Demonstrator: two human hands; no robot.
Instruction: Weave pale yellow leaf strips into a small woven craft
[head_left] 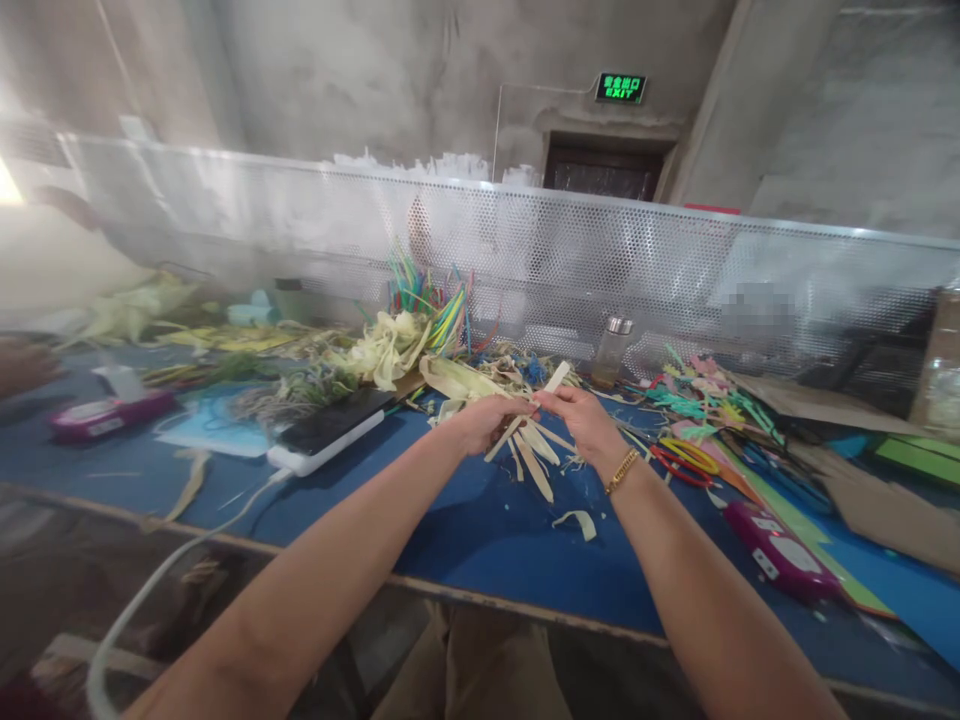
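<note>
Over the blue tabletop (480, 530), my left hand (491, 422) is closed around a bunch of pale corn husk strips (534, 470), whose ends fan out below the fingers. My right hand (576, 412) pinches a pale husk strip (557, 376) right beside it, and the fingertips of both hands nearly meet. A gold bracelet (622, 471) circles my right wrist. Behind my hands lies a heap of loose corn husks (394, 345). One small curled husk piece (581, 523) rests on the table in front of them.
Red-handled scissors (681, 466) and a purple power strip (780, 552) lie right, near coloured paper flowers (697, 390). A glass bottle (611, 352) stands behind. Left are a tablet (330, 425) on a white cable, another purple power strip (112, 415) and a person's blurred hand (26, 367).
</note>
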